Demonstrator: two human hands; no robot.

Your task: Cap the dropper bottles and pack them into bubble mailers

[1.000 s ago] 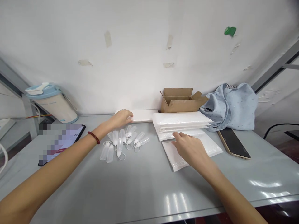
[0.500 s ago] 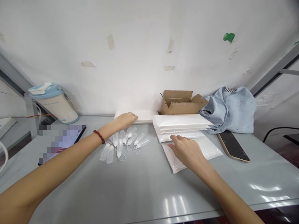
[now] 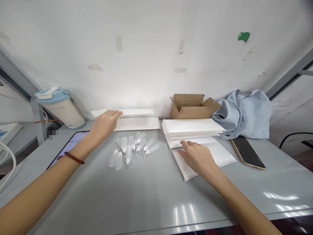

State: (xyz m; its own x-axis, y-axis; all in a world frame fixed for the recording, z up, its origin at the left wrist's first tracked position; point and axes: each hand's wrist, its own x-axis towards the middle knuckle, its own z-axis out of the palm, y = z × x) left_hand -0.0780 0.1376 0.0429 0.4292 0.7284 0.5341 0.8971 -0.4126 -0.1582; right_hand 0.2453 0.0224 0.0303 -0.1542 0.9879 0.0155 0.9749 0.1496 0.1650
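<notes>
My left hand [image 3: 106, 123] is closed on a thin white sheet of paper [image 3: 138, 112], raised at the wall behind a flat white stack [image 3: 138, 124]. Several small clear squeeze bottles [image 3: 128, 153] with tethered white caps lie in a loose group on the table in front of that stack. My right hand [image 3: 197, 156] rests over a white bubble mailer [image 3: 223, 152], its thumb apart from its bent fingers. It grips nothing that I can see. More white bubble mailers [image 3: 193, 126] are piled just behind that hand.
An open cardboard box [image 3: 193, 112] and a light blue cloth bag [image 3: 254, 114] stand along the wall. A dark phone [image 3: 248, 152] lies at the right. On the left are a cream and blue tumbler [image 3: 65, 109] and a lit phone [image 3: 70, 143].
My left hand has moved left, drawing the white sheet up and away from the flat stack. My right hand stays over the mailer. The view has shifted slightly.
</notes>
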